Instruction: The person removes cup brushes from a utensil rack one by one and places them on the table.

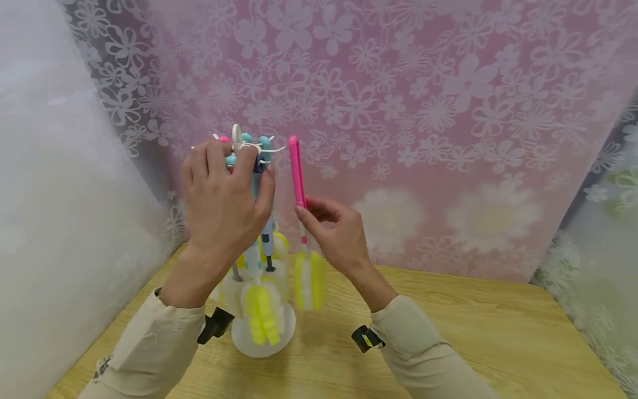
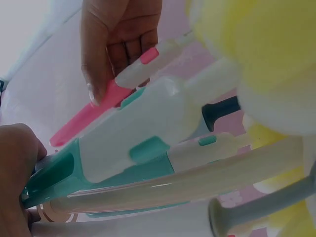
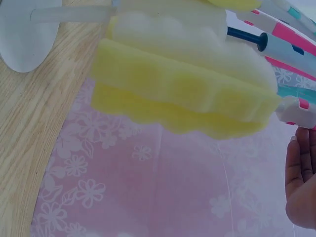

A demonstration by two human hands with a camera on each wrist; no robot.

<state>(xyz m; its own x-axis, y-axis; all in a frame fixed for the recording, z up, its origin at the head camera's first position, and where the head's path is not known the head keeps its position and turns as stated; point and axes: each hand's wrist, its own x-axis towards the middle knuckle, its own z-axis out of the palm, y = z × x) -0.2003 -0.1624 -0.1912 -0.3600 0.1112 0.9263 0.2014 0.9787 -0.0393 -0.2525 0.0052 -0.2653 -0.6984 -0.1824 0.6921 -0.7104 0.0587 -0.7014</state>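
A brush rack with a white loop (image 1: 236,134) on top and thin white hooks stands on a round white base (image 1: 240,336). Several sponge bottle brushes with teal, blue and pink handles hang around it, yellow-and-white heads (image 1: 261,316) down. Curled over the rack's top among the handle ends is my left hand (image 1: 219,194), which covers part of the hooks. My right hand (image 1: 344,235) pinches a pink-handled sponge brush (image 1: 297,172) low on its handle. That brush is upright beside the rack's right side, its top end close to a hook tip. In the right wrist view, a yellow-and-white sponge head (image 3: 182,94) fills the upper middle.
The rack stands on a wood-grain table (image 1: 448,332). Behind it hangs a pink curtain (image 1: 423,111) with white flowers, and a whitish sheet (image 1: 89,166) rises along the left. Black wrist cameras (image 1: 368,338) sit at both sleeves.
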